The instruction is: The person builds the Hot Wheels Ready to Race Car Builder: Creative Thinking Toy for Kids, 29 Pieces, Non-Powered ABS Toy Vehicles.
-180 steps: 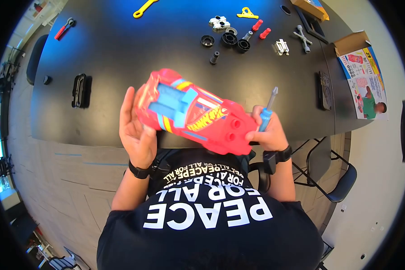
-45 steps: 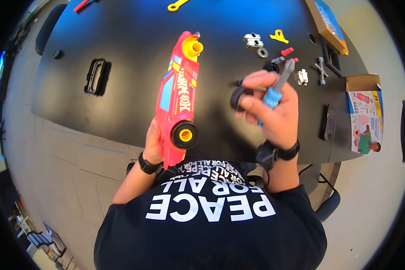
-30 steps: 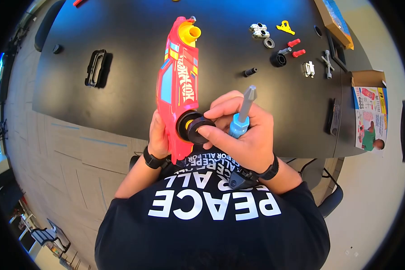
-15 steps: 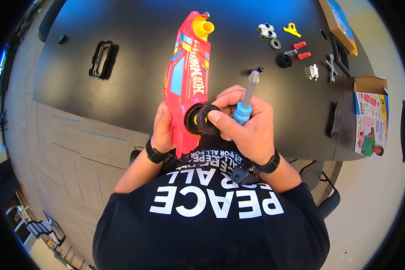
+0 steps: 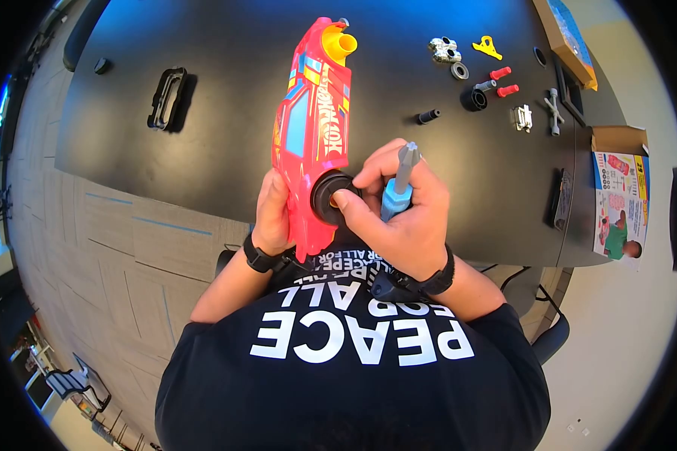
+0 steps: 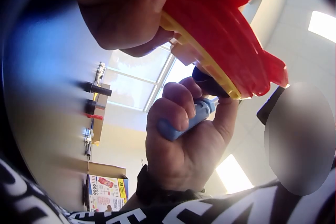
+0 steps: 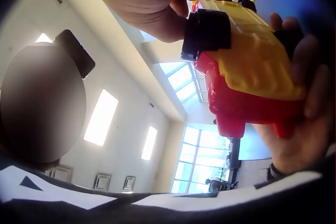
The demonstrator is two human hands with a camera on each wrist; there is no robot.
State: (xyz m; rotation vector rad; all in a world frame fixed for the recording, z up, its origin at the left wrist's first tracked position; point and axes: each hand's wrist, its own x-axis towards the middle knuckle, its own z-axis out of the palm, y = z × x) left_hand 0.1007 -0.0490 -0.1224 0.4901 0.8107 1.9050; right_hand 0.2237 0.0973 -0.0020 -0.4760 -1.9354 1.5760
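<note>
While the left hand (image 5: 273, 214) grips the red toy car (image 5: 316, 131) in the air by the black table (image 5: 218, 150), the right hand (image 5: 412, 218) has its fingers curled around a blue screwdriver (image 5: 396, 200), its thumb touching the black wheel (image 5: 325, 197) near the car's closer end. A yellow hub (image 5: 344, 45) is at the car's far end. Right of the car lie two red pegs (image 5: 508, 91); left of it, a black frame (image 5: 158, 99).

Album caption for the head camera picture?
Left hand holds a red toy car; right hand, clutching a screwdriver, touches its wheel.

Red toy car (image 5: 313, 143) held aloft, black wheel (image 5: 323, 192) against its side, blue-handled screwdriver (image 5: 396, 198) nearby
</note>
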